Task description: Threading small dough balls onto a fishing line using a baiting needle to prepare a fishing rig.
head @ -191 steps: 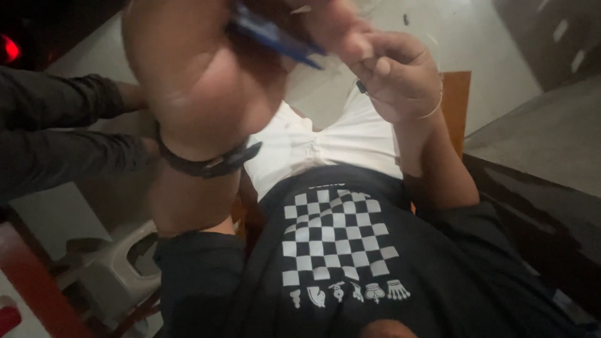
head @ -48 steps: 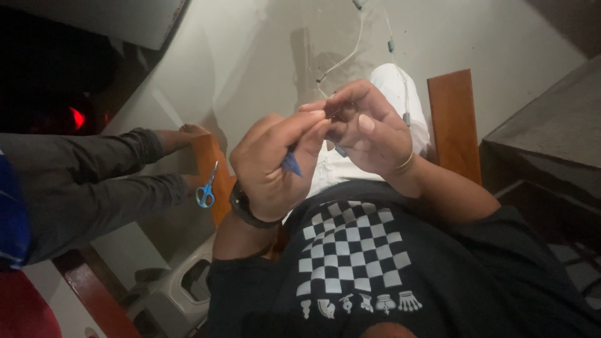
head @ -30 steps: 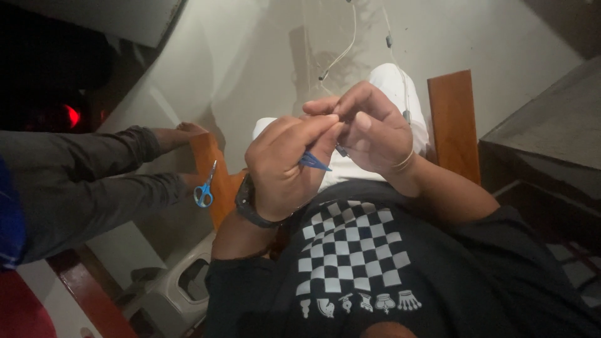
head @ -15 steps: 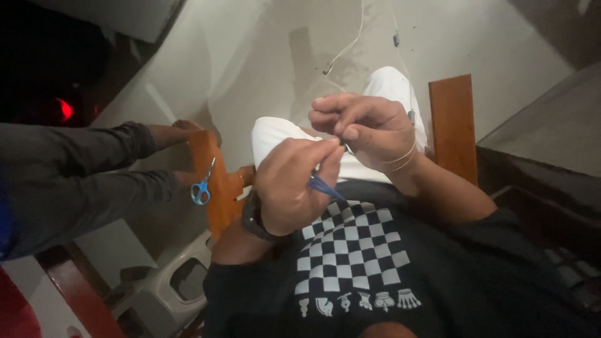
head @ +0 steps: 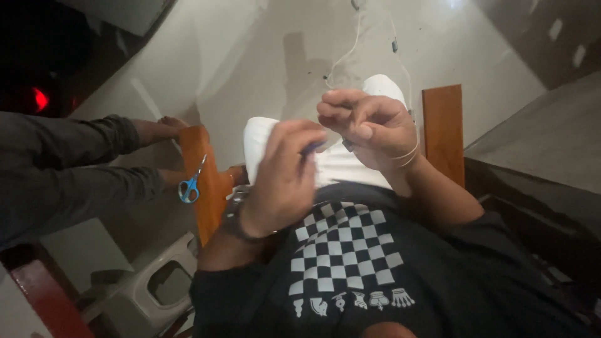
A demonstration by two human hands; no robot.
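Note:
My left hand is closed around a small blue tool, whose tip shows between thumb and fingers; the hand is motion-blurred. Just right of it, my right hand pinches a thin pale cord that runs up and away, with small dark beads strung on it. Both hands hover over my lap in white trousers, close together but apart. I wear a dark shirt with a chequered print and a watch on the left wrist.
Small blue-handled scissors lie on a wooden chair arm to my left. Another wooden arm stands on my right. Another person's legs in dark trousers stretch in from the left. A grey plastic stool sits lower left.
My left hand has turned and slid slightly left and down, hiding most of the blue tool. My right hand keeps its pinch on the cord. The view drifted a little.

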